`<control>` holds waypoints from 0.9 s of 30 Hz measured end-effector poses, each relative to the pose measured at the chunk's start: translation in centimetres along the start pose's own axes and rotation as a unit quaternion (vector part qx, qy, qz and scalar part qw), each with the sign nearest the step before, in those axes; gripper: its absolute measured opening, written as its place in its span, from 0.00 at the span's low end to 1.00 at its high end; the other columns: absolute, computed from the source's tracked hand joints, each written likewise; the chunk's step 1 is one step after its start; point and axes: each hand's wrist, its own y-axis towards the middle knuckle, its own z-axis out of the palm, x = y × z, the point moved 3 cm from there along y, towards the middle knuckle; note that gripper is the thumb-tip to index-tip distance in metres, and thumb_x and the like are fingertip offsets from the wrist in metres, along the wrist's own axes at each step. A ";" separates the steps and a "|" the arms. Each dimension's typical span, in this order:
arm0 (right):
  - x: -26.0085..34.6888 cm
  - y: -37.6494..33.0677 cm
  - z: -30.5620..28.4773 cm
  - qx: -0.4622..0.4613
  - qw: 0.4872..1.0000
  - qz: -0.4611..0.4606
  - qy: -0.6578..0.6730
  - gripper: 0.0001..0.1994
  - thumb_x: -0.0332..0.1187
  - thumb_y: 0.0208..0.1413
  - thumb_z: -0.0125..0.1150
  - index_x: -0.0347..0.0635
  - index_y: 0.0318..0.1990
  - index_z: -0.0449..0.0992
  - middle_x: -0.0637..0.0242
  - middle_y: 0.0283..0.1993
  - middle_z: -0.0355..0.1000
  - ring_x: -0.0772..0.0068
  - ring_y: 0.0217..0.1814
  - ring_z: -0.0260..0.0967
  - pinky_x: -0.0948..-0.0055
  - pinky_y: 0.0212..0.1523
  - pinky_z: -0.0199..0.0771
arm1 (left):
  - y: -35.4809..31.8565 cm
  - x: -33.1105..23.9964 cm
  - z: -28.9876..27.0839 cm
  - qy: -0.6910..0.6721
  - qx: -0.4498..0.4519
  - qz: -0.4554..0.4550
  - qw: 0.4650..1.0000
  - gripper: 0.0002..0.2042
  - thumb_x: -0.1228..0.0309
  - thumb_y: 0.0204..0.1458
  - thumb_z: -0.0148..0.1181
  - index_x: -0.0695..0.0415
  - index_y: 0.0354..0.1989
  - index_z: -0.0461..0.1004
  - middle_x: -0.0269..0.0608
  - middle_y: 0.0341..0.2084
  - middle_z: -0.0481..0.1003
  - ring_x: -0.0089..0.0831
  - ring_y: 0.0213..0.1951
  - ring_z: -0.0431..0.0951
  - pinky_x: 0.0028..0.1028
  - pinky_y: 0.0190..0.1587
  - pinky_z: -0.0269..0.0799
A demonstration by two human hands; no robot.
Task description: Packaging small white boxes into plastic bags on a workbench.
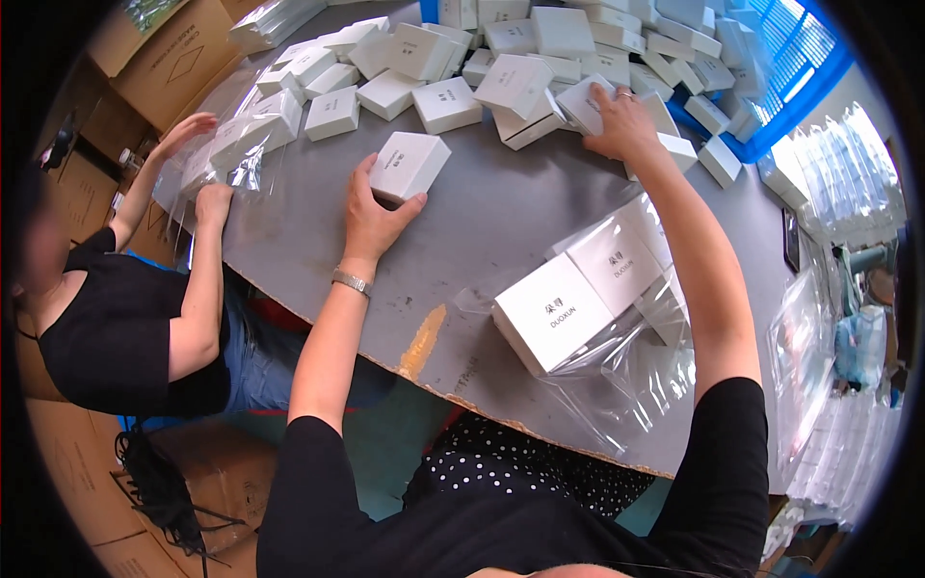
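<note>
So the person's left hand (371, 207) is wrapped around one small white box (409, 166) sitting flat on the grey table (289, 241), thumb on the near side and fingers curled over the far edge, so that one's properly gripped. The right hand (621, 120) is stretched way out into the big pile of white boxes (540, 48) at the back of the table, fingers spread and pressing down on one box at the pile's near edge; it looks more like resting on top than closed around it, so call it a loose, unclenched hold. Close to the person's body there's a clear plastic bag (617, 376) lying open-ish on the table with a few of the same white boxes already inside it, side by side. A co-worker (125, 308) in a black top sits on the left, both hands on another clear bag with boxes. For doing this bit well, my take: slide the gripped box along the table instead of lifting it, keep it square to the ones in the bag so it packs flush, and pull the far box out from the pile's edge so the stack doesn't avalanche off the table.
</note>
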 end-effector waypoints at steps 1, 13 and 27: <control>-0.1 -0.3 -0.2 0.001 1.000 -0.006 0.001 0.46 0.52 0.39 0.72 0.54 0.68 0.61 0.44 0.66 0.62 0.44 0.68 0.59 0.58 0.68 0.62 | -0.1 0.2 -0.2 -0.053 0.006 -0.022 0.998 0.41 0.56 0.43 0.72 0.64 0.62 0.60 0.53 0.56 0.67 0.43 0.58 0.67 0.36 0.61 0.63; -21.8 -36.1 0.9 0.046 0.964 0.097 0.242 0.50 0.28 0.31 0.63 0.49 0.72 0.55 0.56 0.74 0.54 0.55 0.78 0.44 0.62 0.76 0.43 | 1.9 13.3 2.4 -0.246 -0.028 0.005 0.969 0.23 0.57 0.66 0.45 0.66 0.55 0.70 0.48 0.52 0.71 0.39 0.53 0.71 0.38 0.59 0.65; -12.1 -50.1 3.6 -0.139 0.909 0.371 0.128 0.35 0.48 0.42 0.67 0.69 0.63 0.69 0.47 0.75 0.46 0.35 0.75 0.42 0.39 0.66 0.52 | 1.6 -17.1 13.9 -0.603 0.270 -0.066 0.747 0.33 0.50 0.60 0.50 0.63 0.66 0.56 0.54 0.58 0.68 0.47 0.59 0.69 0.43 0.64 0.63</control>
